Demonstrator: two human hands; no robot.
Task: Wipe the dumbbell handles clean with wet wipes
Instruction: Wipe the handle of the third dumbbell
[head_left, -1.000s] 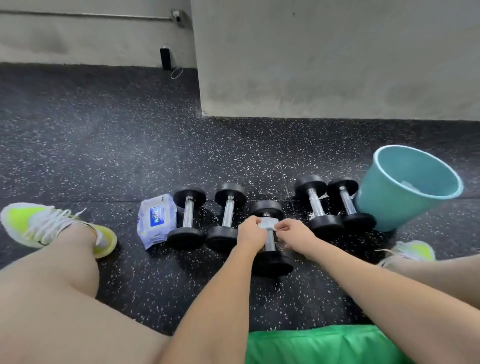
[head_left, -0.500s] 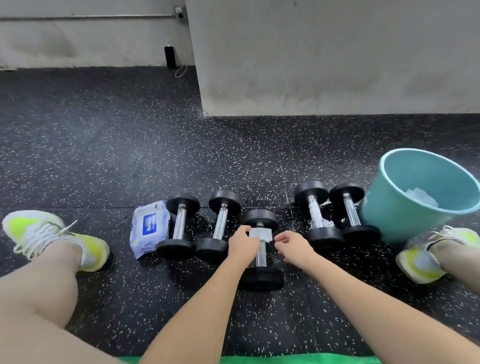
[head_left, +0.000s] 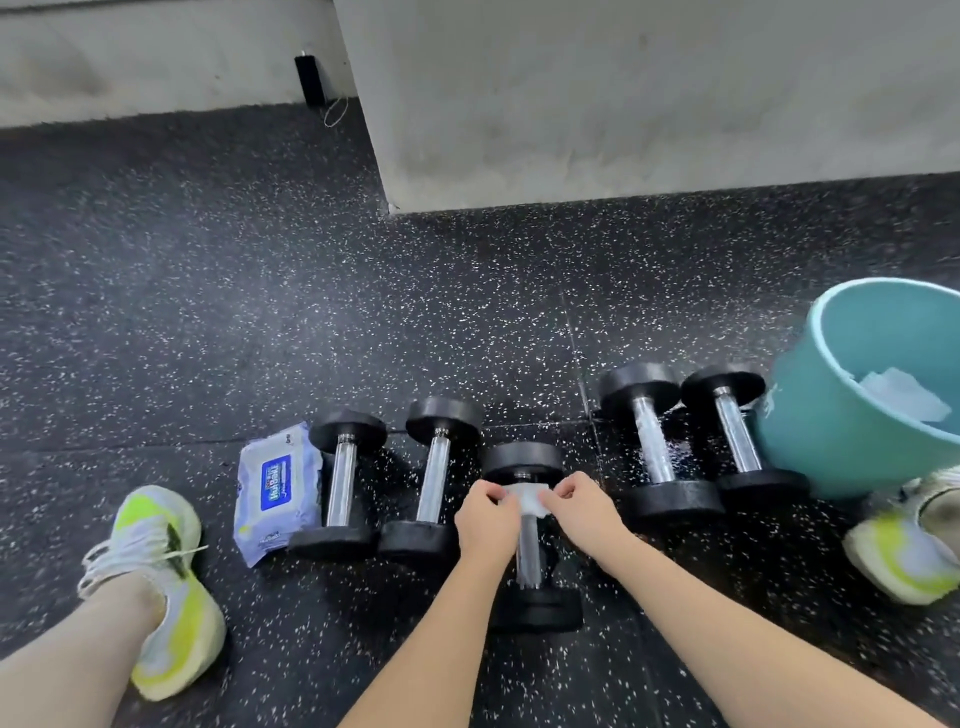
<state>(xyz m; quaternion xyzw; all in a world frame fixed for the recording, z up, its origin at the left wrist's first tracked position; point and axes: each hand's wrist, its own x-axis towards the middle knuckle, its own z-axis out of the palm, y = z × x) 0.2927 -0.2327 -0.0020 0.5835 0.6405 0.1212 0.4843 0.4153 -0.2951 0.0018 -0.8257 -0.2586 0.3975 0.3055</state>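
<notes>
On speckled rubber floor (head_left: 260, 312), dumbbells (head_left: 524, 535) — concrete wall (head_left: 623, 104)

Wipes pack (head_left: 278, 486): blue label, lettering illegible.

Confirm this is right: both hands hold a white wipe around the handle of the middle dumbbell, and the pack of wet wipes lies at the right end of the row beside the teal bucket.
Not quite. The head view shows the pack of wet wipes at the left end of the row, far from the teal bucket. The rest stands: the left hand and right hand hold the white wipe around the handle of the middle dumbbell.
</notes>
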